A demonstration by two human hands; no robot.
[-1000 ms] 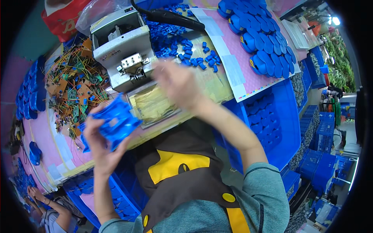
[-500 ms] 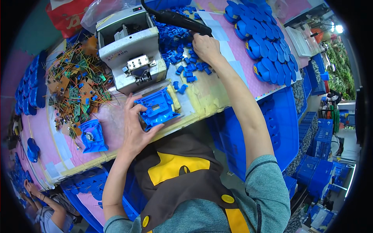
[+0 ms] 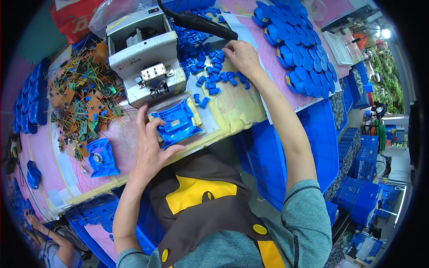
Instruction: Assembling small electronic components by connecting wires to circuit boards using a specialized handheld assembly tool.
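Note:
A blue plastic housing (image 3: 179,123) with its hollow inside facing up lies at the table's front edge, in front of the grey machine (image 3: 145,58). My left hand (image 3: 149,145) is closed round its left end, thumb along the near side and fingers at the far side. Farther right, my right hand (image 3: 243,57) is over the edge of a heap of small blue plastic pieces (image 3: 215,67), its fingers bent together. Whatever is between those fingertips is too small to make out. Just beyond them is the tip of a black cylindrical handheld tool (image 3: 205,25) with a cable.
Left of the machine lies a tangled pile of wired circuit boards (image 3: 85,98). A second blue housing (image 3: 102,157) with a round metal part sits before it. Rows of blue shells (image 3: 304,53) cover the right side. Blue bins (image 3: 313,138) stand below. Another person's hand (image 3: 33,219) shows lower left.
My right hand has drawn back slightly from the black tool's tip, its fingers now lower by the small blue pieces. My left hand stays on the housing. The whole view has shifted a little.

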